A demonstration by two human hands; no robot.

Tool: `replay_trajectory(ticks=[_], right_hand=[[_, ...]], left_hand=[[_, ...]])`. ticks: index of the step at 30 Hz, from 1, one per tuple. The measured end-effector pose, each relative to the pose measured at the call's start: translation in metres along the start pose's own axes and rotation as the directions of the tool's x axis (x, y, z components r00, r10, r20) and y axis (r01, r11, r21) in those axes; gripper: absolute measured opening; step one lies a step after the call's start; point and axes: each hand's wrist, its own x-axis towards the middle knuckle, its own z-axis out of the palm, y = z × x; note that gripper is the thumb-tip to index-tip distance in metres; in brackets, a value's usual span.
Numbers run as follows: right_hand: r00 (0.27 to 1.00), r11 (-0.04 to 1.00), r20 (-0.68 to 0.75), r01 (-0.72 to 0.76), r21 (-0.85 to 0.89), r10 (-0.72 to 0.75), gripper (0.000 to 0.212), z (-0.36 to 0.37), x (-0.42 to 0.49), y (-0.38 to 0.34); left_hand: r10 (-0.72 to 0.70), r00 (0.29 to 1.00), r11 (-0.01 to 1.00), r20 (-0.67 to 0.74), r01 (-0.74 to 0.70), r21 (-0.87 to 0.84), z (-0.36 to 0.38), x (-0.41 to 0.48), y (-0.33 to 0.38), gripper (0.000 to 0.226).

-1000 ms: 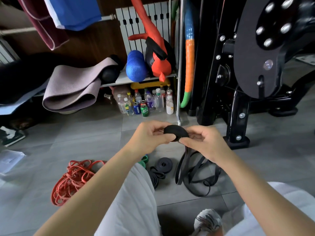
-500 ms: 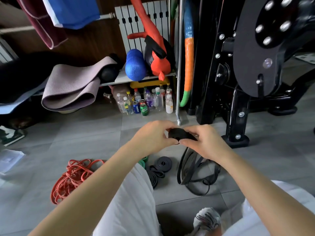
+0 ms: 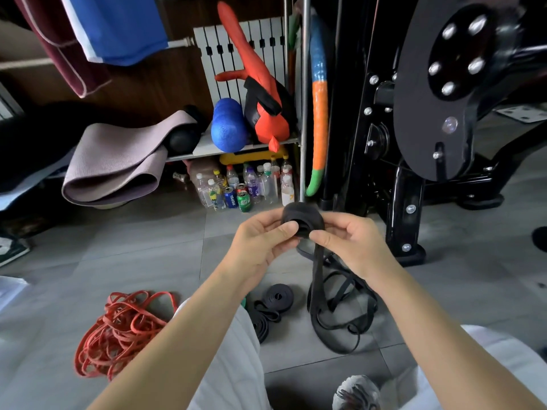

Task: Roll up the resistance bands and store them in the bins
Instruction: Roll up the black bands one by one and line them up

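Your left hand (image 3: 260, 244) and right hand (image 3: 352, 244) meet in front of you, above the grey tiled floor (image 3: 165, 250), with the partly rolled black resistance band (image 3: 302, 216) held between them.

1. Left hand: the thumb lies across the near face of the roll and the fingers curl behind it, so the hand pinches the coil.
2. Right hand: the thumb presses the front where the loose strap leaves the coil, and the fingers curl round the back, a second pinch on the same roll.

The unrolled length hangs straight down from the roll and ends in slack loops (image 3: 340, 318) on the floor between your legs (the strands overlap and cannot be told apart).

Just left of those loops, smaller coiled black bands (image 3: 276, 297) lie on the tile, partly hidden by your left leg. A tangled pile of red bands (image 3: 124, 329) lies further left. Beyond your hands, bottles and cans (image 3: 245, 184) stand under a shelf, with a black machine frame (image 3: 405, 208) to the right.
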Motion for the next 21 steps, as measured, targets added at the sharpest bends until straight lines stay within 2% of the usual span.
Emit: replay_trajectory(ticks=[2,4,5,6,7,9,10,12,13,14,16,18,21], right_hand=[[1.0,0.999,-0.019,0.0,-0.039,-0.001,0.028,0.002,-0.002,0.004],[0.999,0.993,-0.037,-0.001,-0.117,-0.003,0.026,0.002,-0.003,0.007],[0.999,0.988,-0.034,-0.004,-0.156,-0.001,0.025,0.001,-0.003,0.006],[1.0,0.979,-0.022,-0.009,-0.205,0.004,0.023,0.0,-0.002,0.006],[1.0,0.961,-0.001,-0.011,-0.275,0.011,0.02,-0.001,-0.001,0.006],[0.997,0.88,0.069,0.015,-0.475,0.02,0.021,-0.003,0.002,0.005],[0.993,0.827,0.113,0.045,-0.56,0.022,0.021,-0.003,0.003,0.003],[0.985,0.773,0.169,0.095,-0.627,0.016,0.021,-0.001,0.005,0.0],[0.984,0.766,0.177,0.117,-0.632,-0.005,0.021,-0.001,0.006,-0.002],[0.985,0.777,0.167,0.129,-0.616,-0.031,0.021,-0.002,0.006,-0.002],[0.992,0.878,0.106,0.108,-0.467,-0.066,0.019,-0.005,0.005,-0.004],[0.997,0.957,0.044,0.077,-0.279,-0.068,0.024,-0.008,0.003,-0.006],[0.995,0.981,-0.021,0.095,-0.167,-0.099,0.03,-0.008,0.001,-0.004]], left_hand=[[-0.019,1.0,0.998,-0.002,0.019,-0.065,0.001,-0.002,-0.007,0.02],[-0.056,0.998,0.998,-0.016,0.056,-0.023,0.001,-0.002,-0.009,0.022],[-0.065,0.998,0.996,-0.024,0.067,0.067,0.0,-0.001,-0.007,0.022],[-0.051,0.998,0.972,-0.028,0.056,0.227,-0.002,0.0,-0.002,0.023],[-0.011,1.0,0.901,-0.02,0.019,0.434,-0.003,0.001,0.004,0.025],[0.074,0.995,0.606,0.065,-0.097,0.789,-0.005,0.003,0.018,0.034],[0.074,0.989,0.432,0.126,-0.146,0.89,-0.004,0.004,0.024,0.037],[0.024,0.979,0.13,0.205,-0.206,0.97,0.001,0.007,0.033,0.03],[0.019,0.976,0.061,0.215,-0.216,0.974,0.003,0.007,0.037,0.024],[0.034,0.974,0.083,0.224,-0.226,0.971,0.004,0.008,0.04,0.02],[0.079,0.975,0.326,0.206,-0.221,0.919,0.004,0.009,0.045,0.017],[0.103,0.984,0.581,0.148,-0.18,0.794,0.004,0.007,0.047,0.022],[0.109,0.993,0.812,0.044,-0.115,0.572,0.006,0.004,0.039,0.023]])
